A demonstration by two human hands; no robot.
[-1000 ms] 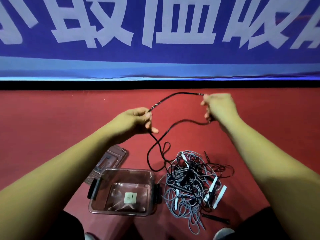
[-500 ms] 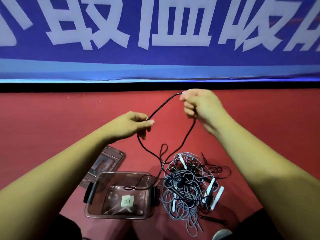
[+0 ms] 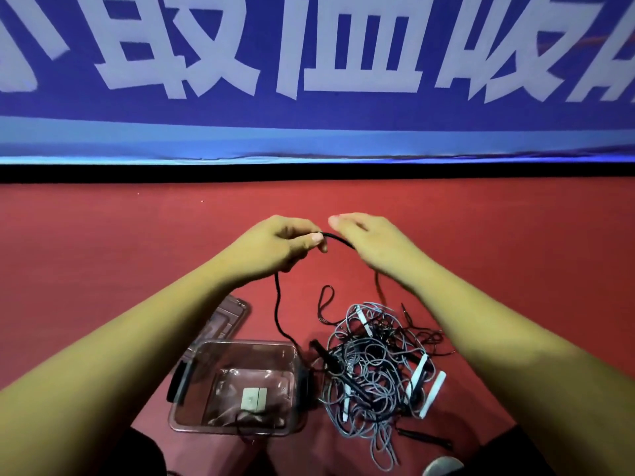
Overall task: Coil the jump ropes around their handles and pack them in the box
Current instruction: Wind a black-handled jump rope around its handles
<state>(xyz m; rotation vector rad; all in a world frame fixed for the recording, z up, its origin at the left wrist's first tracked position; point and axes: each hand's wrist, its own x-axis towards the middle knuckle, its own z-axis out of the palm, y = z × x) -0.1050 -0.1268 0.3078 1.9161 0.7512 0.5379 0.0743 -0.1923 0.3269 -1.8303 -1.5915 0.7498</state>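
My left hand (image 3: 275,247) pinches a black jump rope (image 3: 277,310) above the red floor. My right hand (image 3: 369,240) holds the same rope close beside it, a short black arc spanning between the two. From the left hand the rope hangs down to the right side of the clear plastic box (image 3: 237,352). A tangled pile of grey and black jump ropes (image 3: 374,369) with white handles (image 3: 433,393) lies to the right of the box. A black handle (image 3: 330,359) sticks out at the pile's left edge.
The box's clear lid (image 3: 226,319) lies on the red floor behind the box, partly under my left forearm. A blue banner with white characters (image 3: 316,80) hangs along the far wall. My knees frame the bottom edge.
My hands have come together: the right hand moved left and the rope's span between them shrank to a short arc. The loop lying over the box has lifted off its rim.
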